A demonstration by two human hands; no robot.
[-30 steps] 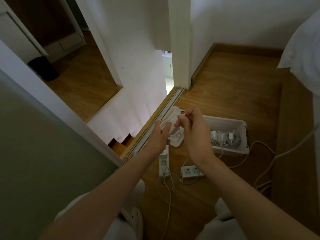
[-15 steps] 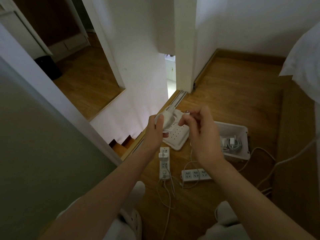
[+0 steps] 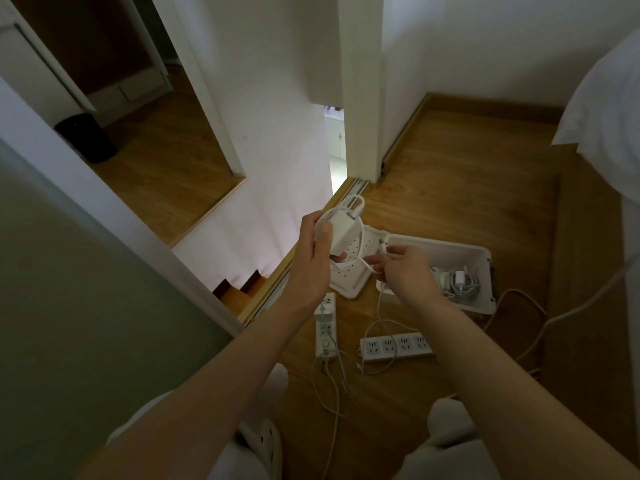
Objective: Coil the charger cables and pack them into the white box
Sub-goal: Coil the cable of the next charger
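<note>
The task looks partly done. The open white rectangular plastic box (image 3: 446, 249) sits on the wooden floor (image 3: 450, 185) and already holds a small bundle of coiled white chargers (image 3: 459, 282) at its right end. Its perforated white lid (image 3: 349, 282) lies flat just beside its left end. One charger is being coiled above the lid. The left hand (image 3: 313, 261) grips a white square charger brick (image 3: 341, 232), its thumb pressed on the near face. A thin white cable (image 3: 362, 252) is looped loosely around the brick. The right hand (image 3: 403, 271) pinches that cable close to its connector end, and a slack strand drops from it toward the floor, so the winding seems unfinished. More work remains after this one goes in. A narrow white power strip (image 3: 325, 336) carries a plugged-in white adapter (image 3: 325, 308). A second white four-socket power strip (image 3: 394, 346) lies near it, and loose thin white leads (image 3: 334, 393) trail across the boards between the two strips. Which of these belong in the box I cannot tell.
</note>
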